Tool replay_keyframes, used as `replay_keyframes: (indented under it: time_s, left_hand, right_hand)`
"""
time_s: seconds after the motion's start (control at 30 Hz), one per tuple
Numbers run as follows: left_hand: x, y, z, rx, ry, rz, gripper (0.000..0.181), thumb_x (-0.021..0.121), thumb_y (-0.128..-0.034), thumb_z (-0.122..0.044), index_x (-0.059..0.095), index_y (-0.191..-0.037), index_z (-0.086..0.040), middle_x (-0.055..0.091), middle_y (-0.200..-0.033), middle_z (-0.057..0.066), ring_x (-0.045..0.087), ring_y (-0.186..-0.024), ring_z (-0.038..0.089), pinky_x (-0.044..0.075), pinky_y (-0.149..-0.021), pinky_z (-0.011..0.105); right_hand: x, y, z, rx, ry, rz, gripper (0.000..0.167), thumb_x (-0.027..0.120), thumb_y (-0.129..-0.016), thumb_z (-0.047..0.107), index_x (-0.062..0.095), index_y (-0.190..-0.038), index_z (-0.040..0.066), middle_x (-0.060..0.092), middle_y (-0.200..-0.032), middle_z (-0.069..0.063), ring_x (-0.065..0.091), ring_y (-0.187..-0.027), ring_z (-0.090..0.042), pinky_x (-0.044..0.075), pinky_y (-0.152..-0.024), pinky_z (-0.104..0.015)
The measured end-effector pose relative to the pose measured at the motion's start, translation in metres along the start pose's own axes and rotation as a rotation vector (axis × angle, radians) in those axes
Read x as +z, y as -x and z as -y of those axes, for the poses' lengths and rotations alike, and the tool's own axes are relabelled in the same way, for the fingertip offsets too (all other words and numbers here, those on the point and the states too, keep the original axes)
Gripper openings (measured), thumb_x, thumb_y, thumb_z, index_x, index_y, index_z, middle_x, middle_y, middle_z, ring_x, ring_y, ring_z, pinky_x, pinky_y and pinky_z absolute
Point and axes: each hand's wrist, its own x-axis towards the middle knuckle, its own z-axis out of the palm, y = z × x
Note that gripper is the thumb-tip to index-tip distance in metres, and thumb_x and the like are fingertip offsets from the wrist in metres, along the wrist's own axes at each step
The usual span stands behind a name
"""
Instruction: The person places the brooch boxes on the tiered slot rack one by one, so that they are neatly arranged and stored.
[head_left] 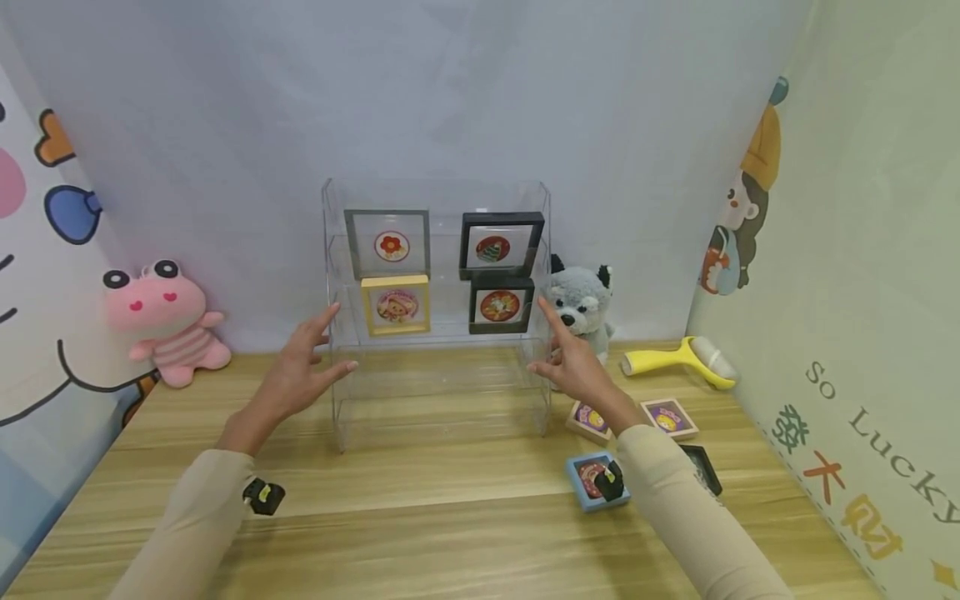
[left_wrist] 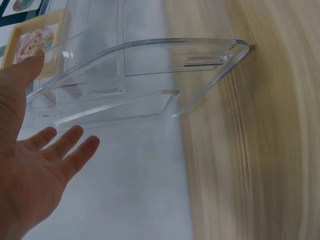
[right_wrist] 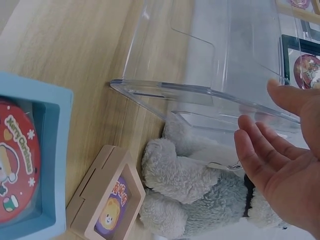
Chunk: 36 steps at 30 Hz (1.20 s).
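A clear acrylic tiered stand (head_left: pixel 435 383) stands upright on the wooden table. Its upper tiers carry a grey frame with a red flower (head_left: pixel 392 247), a black frame with a tree picture (head_left: pixel 495 247), a yellow frame (head_left: pixel 395 307) and a smaller black frame (head_left: pixel 501 306). At the stand's left side is my left hand (head_left: pixel 296 371), fingers spread and relaxed, holding nothing. My right hand (head_left: pixel 577 362) mirrors it on the right side, also empty-handed. In the wrist views both thumbs overlap the stand's edges; whether they touch it I cannot tell.
A grey husky plush (head_left: pixel 581 300) sits behind the stand's right side, a pink plush (head_left: pixel 168 325) at far left. On the right lie a yellow-handled roller (head_left: pixel 675 360), a blue frame (head_left: pixel 588 492), two tan frames (right_wrist: pixel 107 195) and a black frame (head_left: pixel 703 468).
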Motion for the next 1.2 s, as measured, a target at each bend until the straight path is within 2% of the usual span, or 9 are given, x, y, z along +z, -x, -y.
replay_keyframes:
  time_s: [0.13,0.43,0.63,0.77,0.87,1.0,1.1,1.2]
  left_hand:
    - [0.003,0.001,0.0,-0.018,0.006,-0.012,0.087,0.072,-0.0921,-0.014,0.018,-0.16,-0.014,0.032,-0.152,0.032,0.049,-0.125,0.054,0.05,-0.094,0.064]
    - [0.012,-0.007,0.0,-0.057,0.12,-0.001,0.087,0.071,-0.0921,-0.011,0.017,-0.16,-0.014,0.028,-0.157,0.032,0.053,-0.121,0.057,0.052,-0.093,0.061]
    - [0.011,-0.004,0.003,-0.075,0.135,-0.014,0.087,0.071,-0.0919,-0.009,0.017,-0.16,-0.017,0.026,-0.157,0.034,0.053,-0.121,0.057,0.053,-0.091,0.061]
    - [0.009,-0.001,0.004,-0.072,0.132,-0.015,0.085,0.07,-0.0929,-0.011,0.017,-0.159,-0.016,0.027,-0.155,0.036,0.053,-0.12,0.059,0.055,-0.086,0.06]
    - [0.007,0.0,0.004,-0.078,0.13,-0.008,0.084,0.07,-0.0933,-0.013,0.017,-0.159,-0.016,0.027,-0.156,0.035,0.052,-0.12,0.059,0.056,-0.085,0.059]
    - [0.005,0.0,0.002,-0.092,0.135,-0.005,0.083,0.07,-0.093,-0.013,0.018,-0.158,-0.016,0.027,-0.156,0.034,0.052,-0.121,0.058,0.056,-0.086,0.06]
    - [0.006,-0.001,0.001,-0.096,0.137,-0.001,0.084,0.07,-0.0928,-0.013,0.018,-0.158,-0.017,0.027,-0.156,0.033,0.052,-0.122,0.058,0.056,-0.086,0.059]
    - [0.006,-0.001,0.001,-0.1,0.141,0.005,0.084,0.07,-0.0931,-0.014,0.017,-0.159,-0.019,0.026,-0.157,0.032,0.051,-0.122,0.058,0.056,-0.087,0.059]
  right_hand:
    - [-0.002,0.0,0.0,-0.006,-0.001,0.014,0.1,0.076,-0.089,0.015,0.009,-0.162,0.028,0.061,-0.104,-0.021,0.069,-0.085,-0.03,0.058,-0.076,-0.044]
    - [-0.015,0.012,-0.003,0.032,-0.046,0.031,0.1,0.072,-0.093,0.018,0.0,-0.162,0.032,0.067,-0.112,-0.025,0.069,-0.093,-0.034,0.058,-0.075,-0.044]
    - [-0.026,0.023,-0.007,0.001,-0.002,0.002,0.093,0.071,-0.094,0.018,0.008,-0.162,0.026,0.067,-0.11,-0.025,0.069,-0.092,-0.035,0.057,-0.08,-0.051]
    - [-0.031,0.034,-0.015,0.004,0.036,0.048,0.084,0.071,-0.093,0.014,0.021,-0.16,0.016,0.069,-0.103,-0.021,0.07,-0.089,-0.033,0.058,-0.081,-0.05]
    - [-0.032,0.043,-0.022,0.008,0.064,0.112,0.074,0.07,-0.093,0.012,0.031,-0.155,0.006,0.068,-0.104,-0.023,0.069,-0.094,-0.036,0.058,-0.083,-0.049]
    - [-0.032,0.053,-0.03,0.031,0.104,0.199,0.064,0.067,-0.095,0.013,0.038,-0.151,0.001,0.065,-0.121,-0.03,0.062,-0.112,-0.045,0.055,-0.088,-0.056]
    - [-0.03,0.057,-0.035,0.042,0.108,0.228,0.063,0.067,-0.095,0.012,0.04,-0.15,0.002,0.058,-0.133,-0.033,0.056,-0.121,-0.049,0.05,-0.094,-0.062]
    - [-0.028,0.057,-0.04,0.007,0.126,0.241,0.062,0.071,-0.091,0.008,0.045,-0.146,-0.003,0.053,-0.139,-0.032,0.054,-0.124,-0.052,0.046,-0.098,-0.064]
